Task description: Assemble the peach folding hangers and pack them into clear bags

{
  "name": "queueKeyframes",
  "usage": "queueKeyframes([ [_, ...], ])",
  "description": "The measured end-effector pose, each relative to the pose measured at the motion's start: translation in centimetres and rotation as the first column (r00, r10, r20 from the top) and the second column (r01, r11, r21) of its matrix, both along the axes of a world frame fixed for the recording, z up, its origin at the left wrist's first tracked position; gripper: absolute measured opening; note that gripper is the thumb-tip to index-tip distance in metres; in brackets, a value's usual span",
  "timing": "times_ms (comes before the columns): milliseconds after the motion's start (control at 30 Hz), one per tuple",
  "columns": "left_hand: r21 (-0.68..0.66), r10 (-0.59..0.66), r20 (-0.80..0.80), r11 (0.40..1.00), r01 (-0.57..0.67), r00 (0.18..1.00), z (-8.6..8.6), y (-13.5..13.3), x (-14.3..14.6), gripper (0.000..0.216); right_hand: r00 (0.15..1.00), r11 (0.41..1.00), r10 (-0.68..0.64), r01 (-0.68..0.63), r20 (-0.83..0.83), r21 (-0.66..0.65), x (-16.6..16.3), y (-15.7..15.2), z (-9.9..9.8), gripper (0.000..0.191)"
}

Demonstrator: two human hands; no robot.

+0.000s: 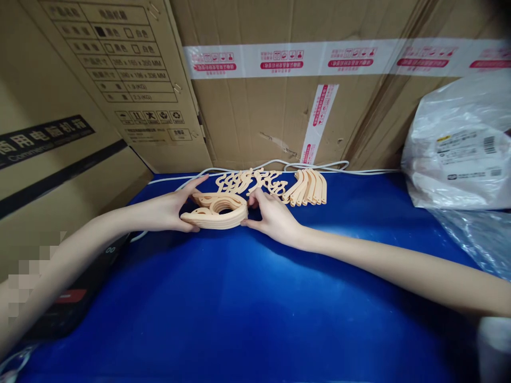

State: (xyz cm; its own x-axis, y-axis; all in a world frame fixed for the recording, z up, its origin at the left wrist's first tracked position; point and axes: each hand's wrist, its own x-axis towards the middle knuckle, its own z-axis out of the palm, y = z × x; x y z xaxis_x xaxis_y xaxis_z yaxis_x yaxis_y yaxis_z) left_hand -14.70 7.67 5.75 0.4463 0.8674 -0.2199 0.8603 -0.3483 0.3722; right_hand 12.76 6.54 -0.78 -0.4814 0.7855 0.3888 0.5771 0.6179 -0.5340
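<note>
Plastic stack (217,213) clamped btw left hand (167,210) & right hand (275,219); prob squaring edges. Next move needs even squeeze, loose pcs (307,189) just behind.

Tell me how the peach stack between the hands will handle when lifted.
Probably stiff and light: the stack is thin moulded pieces with cut-outs. Being loose layers, it may slide apart unless left hand and right hand squeeze both ends.

Open front, crowded back
Table (255,308) front is open; boxes (259,106) wall the back and left edges, a bag (459,143) the right; parts (217,217) lie near the back.
</note>
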Motion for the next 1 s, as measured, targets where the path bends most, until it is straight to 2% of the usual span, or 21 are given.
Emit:
queueKeyframes([
  [200, 0.000, 0.006, -0.014, 1.000, -0.006, 1.000, 0.0, 0.0, -0.8, 0.119, 1.000, 1.000, 0.013, -0.013, -0.003, -0.003, -0.9, 0.7, -0.1, 0.036],
  [333, 0.108, -0.058, -0.017, 0.992, 0.060, 0.998, -0.1, -0.4, -0.7, 0.108, 0.999, 0.999, 0.024, -0.025, 0.021, 0.031, 0.5, 0.2, 0.5, 0.034],
  [500, 0.130, -0.054, -0.012, 0.990, 0.055, 0.998, -0.3, -0.2, -0.7, 0.110, 0.997, 0.993, 0.003, -0.013, 0.079, 0.116, 5.5, -1.7, 1.6, 0.018],
  [600, 0.106, -0.057, 0.003, 0.993, 0.056, 0.998, -0.3, 0.2, -1.3, 0.118, 0.992, 0.986, -0.082, 0.068, 0.091, 0.152, 9.7, -2.3, 2.2, 0.012],
  [700, 0.172, -0.065, 0.040, 0.983, 0.057, 0.997, 0.5, -0.2, -1.6, 0.126, 0.978, 0.969, -0.196, 0.182, 0.071, 0.170, 13.9, -1.8, 2.9, 0.013],
  [767, 0.253, -0.051, 0.081, 0.967, 0.029, 0.995, 1.4, -1.2, -0.5, 0.130, 0.958, 0.955, -0.277, 0.267, 0.067, 0.131, 16.2, -0.9, 3.3, 0.018],
  [833, 0.312, -0.046, 0.130, 0.950, 0.003, 0.990, 2.2, -2.8, 2.0, 0.111, 0.928, 0.933, -0.358, 0.352, 0.106, 0.076, 17.6, 0.3, 3.5, 0.025],
  [900, 0.386, -0.094, 0.195, 0.922, 0.012, 0.976, 2.5, -4.5, 5.7, 0.088, 0.876, 0.899, -0.437, 0.434, 0.202, 0.060, 18.0, 1.8, 3.5, 0.031],
  [967, 0.429, -0.219, 0.108, 0.890, 0.153, 0.970, 1.7, -5.9, 9.4, 0.075, 0.823, 0.870, -0.485, 0.487, 0.296, 0.070, 17.6, 3.1, 3.4, 0.039],
  [1000, 0.402, -0.270, 0.042, 0.886, 0.231, 0.962, 1.0, -6.4, 11.0, 0.068, 0.808, 0.863, -0.495, 0.498, 0.319, 0.079, 17.1, 3.6, 3.3, 0.044],
])
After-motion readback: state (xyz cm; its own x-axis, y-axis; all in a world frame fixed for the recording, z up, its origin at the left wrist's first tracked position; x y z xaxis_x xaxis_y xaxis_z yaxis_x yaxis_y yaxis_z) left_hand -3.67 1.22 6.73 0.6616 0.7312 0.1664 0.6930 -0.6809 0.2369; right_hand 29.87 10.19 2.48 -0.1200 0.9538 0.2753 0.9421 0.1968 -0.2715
